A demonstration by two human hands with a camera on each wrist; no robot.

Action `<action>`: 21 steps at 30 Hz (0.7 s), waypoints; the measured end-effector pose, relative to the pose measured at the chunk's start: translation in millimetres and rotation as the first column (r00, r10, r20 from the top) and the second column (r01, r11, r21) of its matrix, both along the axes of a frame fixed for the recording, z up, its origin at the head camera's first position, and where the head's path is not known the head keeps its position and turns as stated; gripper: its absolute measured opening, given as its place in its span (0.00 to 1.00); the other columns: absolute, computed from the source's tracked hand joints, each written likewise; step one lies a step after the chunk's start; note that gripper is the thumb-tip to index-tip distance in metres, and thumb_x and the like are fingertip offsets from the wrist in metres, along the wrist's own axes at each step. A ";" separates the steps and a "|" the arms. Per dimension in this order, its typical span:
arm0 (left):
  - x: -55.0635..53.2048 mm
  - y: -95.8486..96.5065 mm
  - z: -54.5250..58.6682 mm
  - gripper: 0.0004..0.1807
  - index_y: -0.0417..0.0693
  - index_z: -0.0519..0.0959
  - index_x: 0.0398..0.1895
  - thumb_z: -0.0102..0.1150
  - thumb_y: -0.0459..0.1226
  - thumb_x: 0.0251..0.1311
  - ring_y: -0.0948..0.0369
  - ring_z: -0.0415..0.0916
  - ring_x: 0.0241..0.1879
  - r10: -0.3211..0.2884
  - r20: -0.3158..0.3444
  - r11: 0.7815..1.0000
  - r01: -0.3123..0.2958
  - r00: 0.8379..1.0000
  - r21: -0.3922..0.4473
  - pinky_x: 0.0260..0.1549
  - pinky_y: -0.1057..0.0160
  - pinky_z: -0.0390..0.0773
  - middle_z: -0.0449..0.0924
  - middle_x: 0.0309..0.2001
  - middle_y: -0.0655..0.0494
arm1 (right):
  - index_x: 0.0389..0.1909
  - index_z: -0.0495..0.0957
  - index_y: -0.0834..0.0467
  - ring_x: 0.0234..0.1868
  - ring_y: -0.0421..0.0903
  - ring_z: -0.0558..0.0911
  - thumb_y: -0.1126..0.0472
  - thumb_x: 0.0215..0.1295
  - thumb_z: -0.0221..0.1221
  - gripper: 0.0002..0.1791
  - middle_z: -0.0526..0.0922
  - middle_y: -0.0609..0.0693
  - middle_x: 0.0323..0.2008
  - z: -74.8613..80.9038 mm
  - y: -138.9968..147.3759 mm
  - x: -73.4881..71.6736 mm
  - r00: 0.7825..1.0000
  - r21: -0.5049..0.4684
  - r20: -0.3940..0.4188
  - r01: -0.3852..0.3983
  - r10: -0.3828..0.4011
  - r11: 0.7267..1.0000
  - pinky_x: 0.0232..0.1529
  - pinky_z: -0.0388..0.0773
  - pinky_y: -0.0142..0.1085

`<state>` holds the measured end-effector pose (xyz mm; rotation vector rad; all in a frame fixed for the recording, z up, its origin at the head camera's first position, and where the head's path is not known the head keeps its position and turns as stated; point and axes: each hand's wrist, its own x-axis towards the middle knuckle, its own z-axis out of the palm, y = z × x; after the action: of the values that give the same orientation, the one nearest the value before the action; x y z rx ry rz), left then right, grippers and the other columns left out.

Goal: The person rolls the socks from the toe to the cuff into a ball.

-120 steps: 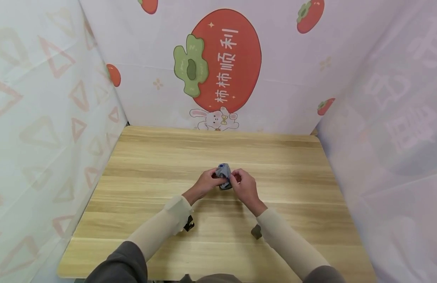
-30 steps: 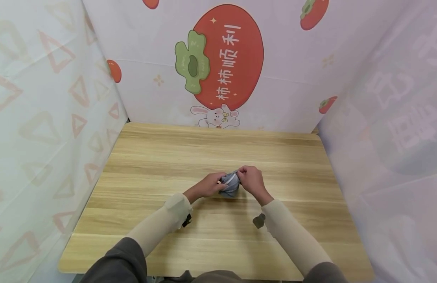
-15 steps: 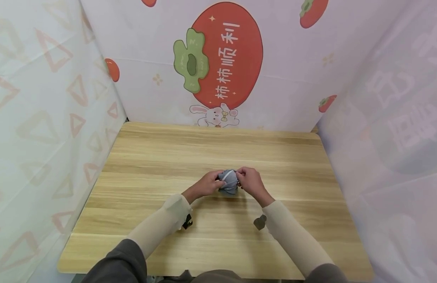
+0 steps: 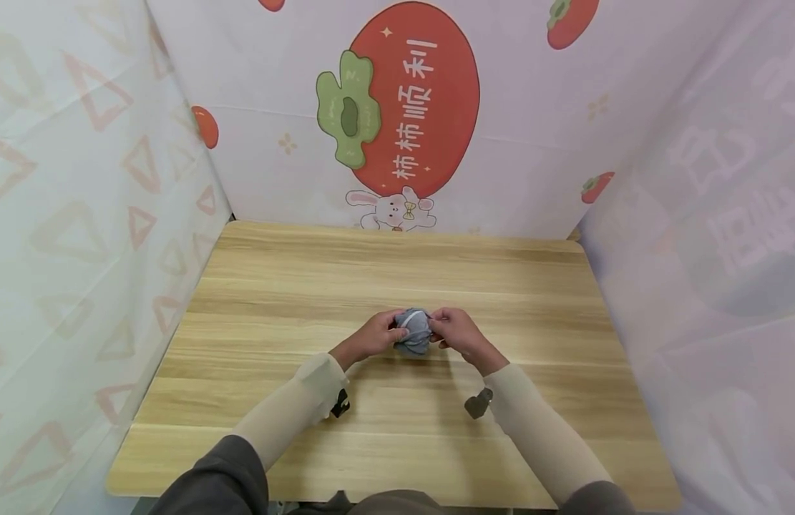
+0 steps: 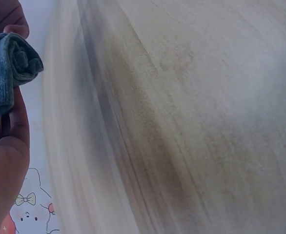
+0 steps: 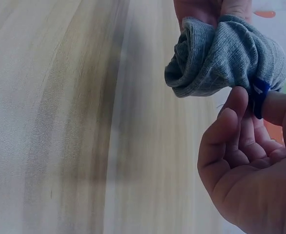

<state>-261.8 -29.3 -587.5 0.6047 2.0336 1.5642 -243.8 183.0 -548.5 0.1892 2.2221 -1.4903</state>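
Observation:
A grey ribbed sock, rolled into a tight bundle, is held above the middle of the table between both hands. Coiled layers of the sock show at one end in the right wrist view, and a dark blue patch sits near its edge. My left hand grips the bundle from the left, its thumb in front. On the other side my right hand pinches the sock's edge by the blue patch. In the left wrist view only part of the sock and hand appear at the left edge.
Beneath the hands is a wood-grain table. A white printed curtain hangs behind it, with further curtains on the left and right. Dark wrist fittings hang below the sleeves.
Since four seconds ago the loose grey sock has become a rounder, tighter roll. Over the last second it has shifted slightly left and turned, while the right hand has moved slightly down.

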 end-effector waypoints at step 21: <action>-2.1 -6.6 5.9 0.27 0.28 0.64 0.64 0.53 0.36 0.66 0.65 0.75 0.50 -0.250 0.185 0.943 0.195 0.951 0.271 0.51 0.64 0.76 0.73 0.56 0.37 | 0.33 0.75 0.61 0.28 0.45 0.83 0.67 0.67 0.53 0.04 0.84 0.51 0.28 1.4 -2.7 6.6 0.987 0.067 -0.026 -0.155 0.157 0.986 0.29 0.81 0.41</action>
<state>-263.9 -36.0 -581.6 0.6980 1.5623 1.6789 -237.2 180.3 -547.1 0.0120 2.2552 -1.3473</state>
